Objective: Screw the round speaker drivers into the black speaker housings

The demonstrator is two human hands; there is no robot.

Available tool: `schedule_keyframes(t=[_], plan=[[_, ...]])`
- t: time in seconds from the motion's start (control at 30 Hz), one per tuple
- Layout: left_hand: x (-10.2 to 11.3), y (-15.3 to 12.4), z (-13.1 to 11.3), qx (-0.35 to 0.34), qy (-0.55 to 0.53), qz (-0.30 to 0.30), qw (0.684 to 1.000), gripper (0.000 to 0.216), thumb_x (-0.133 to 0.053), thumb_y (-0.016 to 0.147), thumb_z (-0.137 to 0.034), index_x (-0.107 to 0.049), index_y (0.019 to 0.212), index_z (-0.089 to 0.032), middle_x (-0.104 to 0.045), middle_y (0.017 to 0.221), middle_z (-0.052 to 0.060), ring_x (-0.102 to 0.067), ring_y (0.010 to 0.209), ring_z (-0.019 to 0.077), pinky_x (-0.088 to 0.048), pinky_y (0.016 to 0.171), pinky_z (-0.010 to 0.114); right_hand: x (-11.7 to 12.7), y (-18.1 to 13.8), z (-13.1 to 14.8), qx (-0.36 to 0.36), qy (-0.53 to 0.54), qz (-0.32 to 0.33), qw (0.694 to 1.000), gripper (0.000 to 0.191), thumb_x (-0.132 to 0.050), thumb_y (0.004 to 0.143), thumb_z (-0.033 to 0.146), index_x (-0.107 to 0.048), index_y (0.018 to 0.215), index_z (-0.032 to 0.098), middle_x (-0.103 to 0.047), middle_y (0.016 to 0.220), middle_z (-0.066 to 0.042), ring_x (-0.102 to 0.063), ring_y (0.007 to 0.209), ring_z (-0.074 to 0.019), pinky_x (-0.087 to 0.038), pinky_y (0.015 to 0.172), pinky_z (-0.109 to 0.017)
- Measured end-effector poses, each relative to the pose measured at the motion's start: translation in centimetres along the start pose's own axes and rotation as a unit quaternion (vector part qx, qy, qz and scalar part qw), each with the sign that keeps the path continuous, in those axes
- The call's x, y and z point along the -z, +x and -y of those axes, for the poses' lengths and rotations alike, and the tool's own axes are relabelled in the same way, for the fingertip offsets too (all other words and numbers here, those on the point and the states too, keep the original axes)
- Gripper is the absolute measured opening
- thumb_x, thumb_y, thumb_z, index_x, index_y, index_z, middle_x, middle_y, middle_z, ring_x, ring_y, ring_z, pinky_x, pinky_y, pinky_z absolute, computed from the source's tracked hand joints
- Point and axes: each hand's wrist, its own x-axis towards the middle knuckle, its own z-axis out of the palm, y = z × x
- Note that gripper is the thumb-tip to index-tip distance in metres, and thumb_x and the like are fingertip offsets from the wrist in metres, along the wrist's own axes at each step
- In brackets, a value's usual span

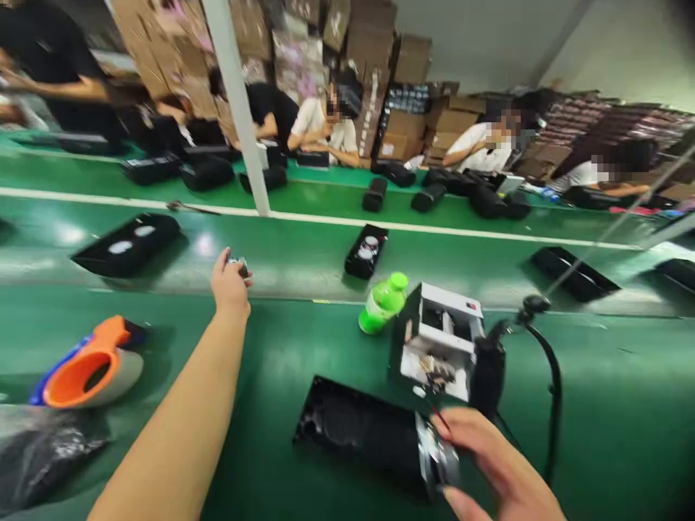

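Observation:
My left hand is stretched out over the far belt, its fingers closed on a small black-and-silver part that is mostly hidden by the hand. A long black housing lies on the near green bench. At its right end is a blurred silver round part, and my right hand has thumb and fingers around it. A thin red wire shows by the right index finger. The part's exact kind is too blurred to tell.
Behind the housing stand a white-and-black open box and a green bottle. A black stand rises at right. An orange tape dispenser and a plastic bag lie left. Black housings sit on the belt; several people work beyond.

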Motion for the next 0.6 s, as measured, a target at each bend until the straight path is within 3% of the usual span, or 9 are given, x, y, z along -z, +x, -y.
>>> schedule_keyframes(t=[0.13, 0.23, 0.3, 0.4, 0.6], plan=[[2.4, -8.9, 3.9, 0.051, -0.101, 0.042, 0.993, 0.043, -0.066, 0.088, -0.026, -0.063, 0.131, -0.023, -0.068, 0.1, 0.001, -0.071, 0.078, 0.0148, -0.052, 0.061, 0.023, 1.2, 2.9, 2.1, 0.09, -0.017, 0.12, 0.989, 0.046, -0.066, 0.102, 0.033, -0.054, 0.147, 0.031, -0.07, 0.139, -0.009, -0.072, 0.128, -0.023, -0.064, 0.108, -0.036], [5.9, -14.6, 5.6, 0.057, -0.129, 0.043, 0.989, 0.051, -0.075, 0.069, -0.026, -0.062, 0.118, -0.024, -0.068, 0.096, 0.0, -0.076, 0.087, 0.018, -0.051, 0.065, 0.022, 0.5, 4.9, 2.7, 0.105, -0.033, 0.176, 0.978, 0.045, -0.066, 0.101, 0.03, -0.053, 0.144, 0.033, -0.07, 0.137, -0.007, -0.072, 0.122, -0.0208, -0.065, 0.104, -0.037], [8.2, -17.2, 6.4, 0.049, -0.133, 0.037, 0.989, 0.055, -0.082, 0.066, -0.03, -0.057, 0.115, -0.026, -0.069, 0.1, 0.0, -0.078, 0.1, 0.0212, -0.055, 0.076, 0.024, -0.1, 5.3, 2.9, 0.108, -0.046, 0.209, 0.971, 0.042, -0.065, 0.102, 0.027, -0.054, 0.143, 0.033, -0.07, 0.137, -0.006, -0.073, 0.117, -0.0208, -0.066, 0.098, -0.038], [10.7, -19.6, 7.3, 0.042, -0.117, 0.059, 0.99, 0.058, -0.09, 0.068, -0.039, -0.053, 0.11, -0.026, -0.071, 0.104, 0.001, -0.079, 0.112, 0.0269, -0.059, 0.091, 0.033, -1.0, 5.2, 2.8, 0.118, -0.087, 0.24, 0.96, 0.039, -0.061, 0.105, 0.027, -0.053, 0.143, 0.033, -0.07, 0.139, -0.007, -0.075, 0.111, -0.0256, -0.068, 0.089, -0.046], [14.0, -21.6, 8.7, 0.017, -0.038, 0.102, 0.994, 0.056, -0.094, 0.072, -0.044, -0.051, 0.103, -0.026, -0.069, 0.114, 0.004, -0.075, 0.129, 0.0343, -0.061, 0.099, 0.04, -3.0, 5.2, 1.8, 0.133, -0.168, 0.27, 0.939, 0.036, -0.069, 0.102, 0.023, -0.06, 0.136, 0.028, -0.074, 0.134, -0.01, -0.079, 0.104, -0.0358, -0.07, 0.078, -0.056]])
